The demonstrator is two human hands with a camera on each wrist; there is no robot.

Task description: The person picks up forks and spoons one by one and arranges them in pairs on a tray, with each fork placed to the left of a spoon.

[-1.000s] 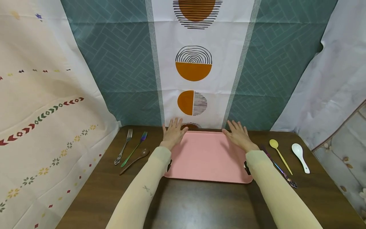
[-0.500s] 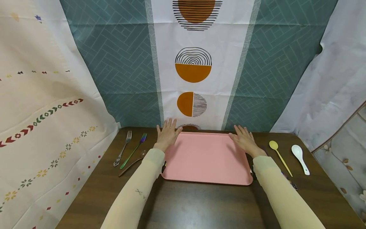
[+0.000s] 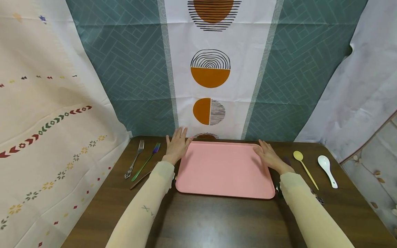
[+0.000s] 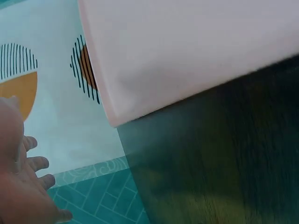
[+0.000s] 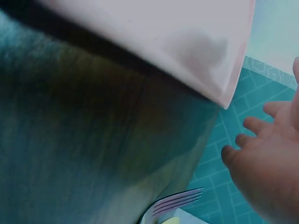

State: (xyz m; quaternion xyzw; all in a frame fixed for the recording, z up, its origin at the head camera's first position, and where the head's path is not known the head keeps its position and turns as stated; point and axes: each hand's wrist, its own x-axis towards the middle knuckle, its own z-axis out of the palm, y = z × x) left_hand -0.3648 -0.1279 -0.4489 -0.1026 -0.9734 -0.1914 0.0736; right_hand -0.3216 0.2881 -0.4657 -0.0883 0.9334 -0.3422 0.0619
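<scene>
A pink rectangular tray (image 3: 226, 168) lies on the dark wooden table. My left hand (image 3: 176, 146), fingers straight and spread, hovers by the tray's far left corner. On the other side my right hand (image 3: 271, 157) is held over the far right corner, its fingers extended. Neither hand holds anything. The left wrist view shows the left hand (image 4: 23, 172) apart from the tray's corner (image 4: 114, 119). From the right wrist the right hand (image 5: 271, 149) also appears clear of the tray (image 5: 205, 60), with a purplish fork (image 5: 175, 203) below it.
Left of the tray lie a silver fork (image 3: 135, 160), a rainbow-coloured fork (image 3: 145, 162) and a spoon (image 3: 141, 181) partly hidden by the left arm. To the right are a yellow spoon (image 3: 305, 168) and a white spoon (image 3: 327, 171). A patterned curtain (image 3: 211, 82) hangs behind.
Both hands have moved apart, the left one leftward and the right one rightward, from over the tray to its sides. The left arm now covers the spoon's bowl. The tray stays put.
</scene>
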